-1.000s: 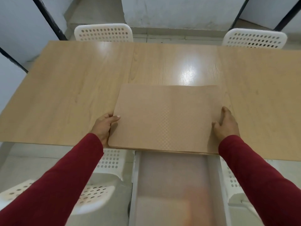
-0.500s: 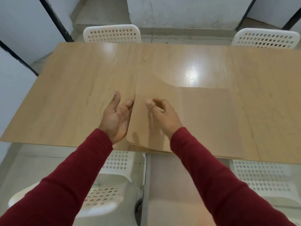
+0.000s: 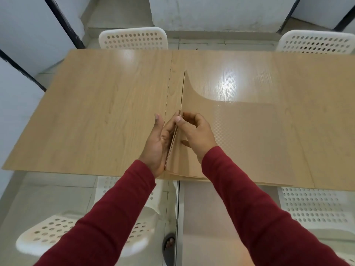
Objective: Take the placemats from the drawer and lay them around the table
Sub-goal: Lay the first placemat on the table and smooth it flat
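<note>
A stack of thin tan rectangular placemats (image 3: 245, 143) lies on the near edge of the light wood-grain table (image 3: 96, 112), right of centre. The left edge of the top mat is lifted upright, its far corner pointing to twelve o'clock. The right hand (image 3: 194, 134) pinches that raised edge between thumb and curled fingers. The left hand (image 3: 160, 143), fingers straight and palm facing three o'clock, presses against the mat's outer face. Below, at six o'clock, an open pale drawer (image 3: 209, 223) projects from under the table. White perforated plastic chairs (image 3: 134, 38) stand around.
</note>
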